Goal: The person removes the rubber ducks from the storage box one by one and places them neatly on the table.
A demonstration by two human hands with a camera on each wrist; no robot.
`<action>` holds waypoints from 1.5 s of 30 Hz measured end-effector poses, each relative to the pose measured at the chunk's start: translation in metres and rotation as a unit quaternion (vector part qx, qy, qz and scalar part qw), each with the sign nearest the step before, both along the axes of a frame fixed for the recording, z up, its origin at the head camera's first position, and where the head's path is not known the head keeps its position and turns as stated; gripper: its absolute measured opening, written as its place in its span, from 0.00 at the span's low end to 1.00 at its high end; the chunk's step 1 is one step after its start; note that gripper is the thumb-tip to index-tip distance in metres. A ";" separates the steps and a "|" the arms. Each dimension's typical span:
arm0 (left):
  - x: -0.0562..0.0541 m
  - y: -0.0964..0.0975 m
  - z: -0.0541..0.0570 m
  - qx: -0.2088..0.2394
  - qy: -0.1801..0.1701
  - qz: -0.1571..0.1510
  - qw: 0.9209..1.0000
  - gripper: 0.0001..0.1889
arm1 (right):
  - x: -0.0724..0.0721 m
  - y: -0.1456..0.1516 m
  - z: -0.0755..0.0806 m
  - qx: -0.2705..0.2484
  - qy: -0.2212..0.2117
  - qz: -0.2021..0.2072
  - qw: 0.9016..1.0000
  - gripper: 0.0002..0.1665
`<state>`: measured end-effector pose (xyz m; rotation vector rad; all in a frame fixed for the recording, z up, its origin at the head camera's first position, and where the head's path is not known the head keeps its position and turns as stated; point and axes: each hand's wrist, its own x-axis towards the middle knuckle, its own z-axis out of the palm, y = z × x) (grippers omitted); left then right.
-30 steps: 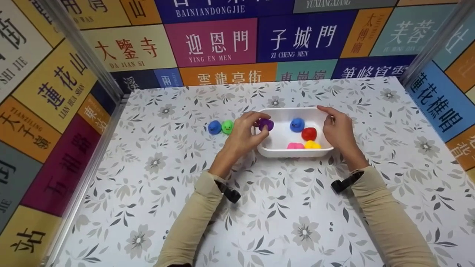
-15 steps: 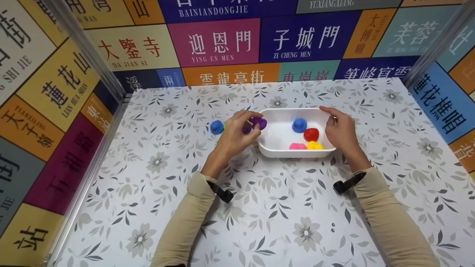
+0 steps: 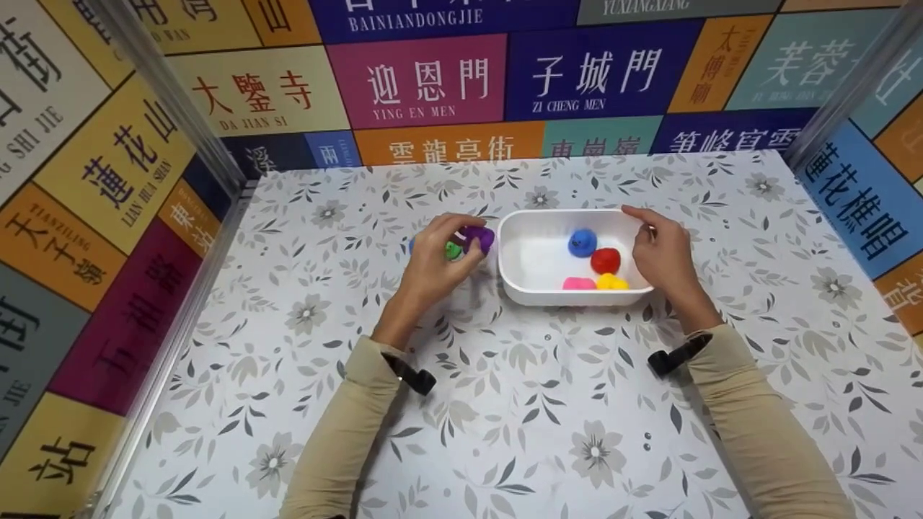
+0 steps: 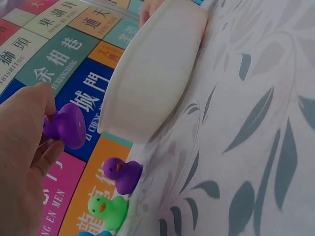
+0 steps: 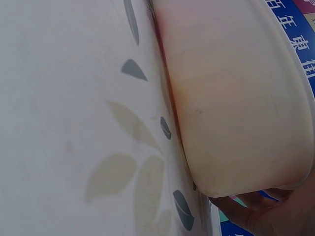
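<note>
My left hand [image 3: 436, 256] pinches a purple rubber duck [image 4: 73, 125] between thumb and fingers, just left of the white plastic box [image 3: 541, 297]. Below it in the left wrist view, a second purple duck [image 4: 123, 176] and a green duck [image 4: 109, 211] stand in a row on the table. A blue duck [image 4: 95, 233] shows only at that view's bottom edge. My right hand [image 3: 662, 254] holds the box's right end, fingers curled at its back corner. Inside the box lie a blue duck [image 3: 583, 244], plus red [image 3: 605, 261], pink [image 3: 579, 283] and yellow [image 3: 612, 282] toys, partly hidden.
A white tablecloth [image 3: 505, 404] with grey flowers and leaves covers the table. Panels [image 3: 418, 79] with large printed characters stand along the back and both sides.
My left hand has moved left with the purple duck, from over the box's left end to beside it, above the row of ducks. My right hand stays at the box's right end.
</note>
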<state>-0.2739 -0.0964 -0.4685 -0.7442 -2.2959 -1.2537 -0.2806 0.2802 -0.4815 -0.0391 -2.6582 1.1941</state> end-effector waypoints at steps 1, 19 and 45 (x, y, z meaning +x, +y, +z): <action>0.000 -0.002 0.000 0.000 0.001 0.005 1.000 0.14 | 0.000 0.000 0.000 0.000 -0.003 0.000 1.000 0.32; 0.004 -0.043 -0.007 0.021 -0.001 0.036 0.999 0.13 | 0.000 0.000 0.002 -0.011 -0.007 0.004 1.000 0.32; -0.005 -0.081 -0.012 0.001 -0.008 0.100 0.995 0.13 | -0.001 0.000 0.000 -0.005 -0.006 0.001 1.000 0.33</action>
